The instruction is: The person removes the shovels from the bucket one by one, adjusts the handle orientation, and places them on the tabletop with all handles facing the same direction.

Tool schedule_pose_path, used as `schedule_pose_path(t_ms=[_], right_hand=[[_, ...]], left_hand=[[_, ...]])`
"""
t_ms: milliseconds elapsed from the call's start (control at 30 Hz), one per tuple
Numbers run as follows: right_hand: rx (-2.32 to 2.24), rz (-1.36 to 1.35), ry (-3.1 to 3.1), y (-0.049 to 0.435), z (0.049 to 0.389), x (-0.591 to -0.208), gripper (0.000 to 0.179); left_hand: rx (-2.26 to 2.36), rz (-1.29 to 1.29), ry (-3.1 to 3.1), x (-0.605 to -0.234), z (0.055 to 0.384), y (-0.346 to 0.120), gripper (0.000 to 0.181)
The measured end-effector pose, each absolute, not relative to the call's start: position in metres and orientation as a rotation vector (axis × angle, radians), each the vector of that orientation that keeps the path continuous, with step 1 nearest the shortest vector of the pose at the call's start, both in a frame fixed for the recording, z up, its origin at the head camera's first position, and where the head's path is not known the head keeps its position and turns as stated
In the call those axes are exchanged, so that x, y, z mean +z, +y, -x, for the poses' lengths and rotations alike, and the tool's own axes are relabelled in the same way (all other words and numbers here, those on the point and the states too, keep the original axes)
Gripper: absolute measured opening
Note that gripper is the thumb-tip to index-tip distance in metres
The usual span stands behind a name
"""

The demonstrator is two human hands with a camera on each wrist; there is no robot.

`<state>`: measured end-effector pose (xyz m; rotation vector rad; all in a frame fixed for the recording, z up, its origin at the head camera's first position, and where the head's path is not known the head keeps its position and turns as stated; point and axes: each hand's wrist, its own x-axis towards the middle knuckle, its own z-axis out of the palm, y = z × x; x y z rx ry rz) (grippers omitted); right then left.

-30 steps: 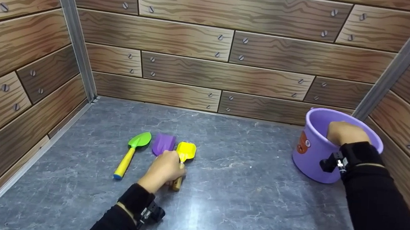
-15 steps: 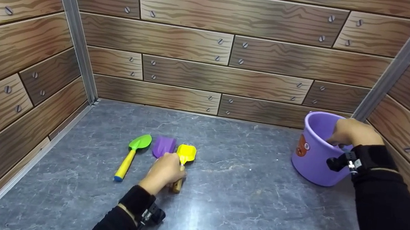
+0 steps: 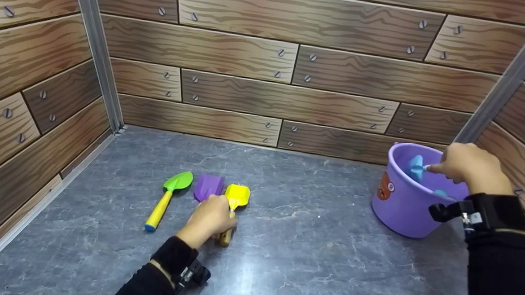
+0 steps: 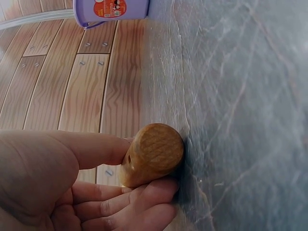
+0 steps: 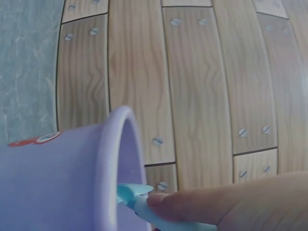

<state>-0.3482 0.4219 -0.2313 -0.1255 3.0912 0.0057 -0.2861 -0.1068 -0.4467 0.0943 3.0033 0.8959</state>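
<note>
My left hand [image 3: 209,219] holds the wooden handle [image 4: 159,151] of a toy shovel with a yellow blade [image 3: 237,195], on the floor. Just left of that blade lies a purple shovel blade [image 3: 208,187]; my hand hides whatever extends from it. Farther left lies a green trowel [image 3: 170,199] with a yellow, blue-ended handle. At the mouth of the purple bucket [image 3: 403,213], my right hand [image 3: 475,167] pinches a light blue toy shovel [image 5: 144,207], its blade inside the rim. Another light blue piece [image 3: 440,193] shows in the bucket; its kind is unclear.
Wood-patterned walls [image 3: 229,87] enclose the grey marbled floor [image 3: 284,252] at the back and both sides. The bucket stands near the back right corner, close to a grey metal corner strip [image 3: 494,101].
My right hand has risen from deep inside the bucket and moved right, bringing the light blue shovel into view. My left hand stays on the yellow shovel's handle.
</note>
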Motion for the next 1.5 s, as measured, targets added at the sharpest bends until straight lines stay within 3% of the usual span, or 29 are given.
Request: schedule_pose_path(t_ms=[300, 600, 1500], right_hand=[[-0.113, -0.017, 3.317, 0.412, 0.331, -0.231, 0.051], [-0.32, -0.138, 3.389, 0.4, 0.311, -0.256, 0.071], [-0.821, -0.147, 3.6, 0.341, 0.292, -0.313, 0.047]], left_hand=[[0.86, -0.029, 2.992, -0.44, 0.281, -0.104, 0.035], [0.865, -0.046, 2.987, -0.442, 0.281, -0.103, 0.034], [0.846, -0.042, 2.99, -0.439, 0.28, -0.104, 0.035]])
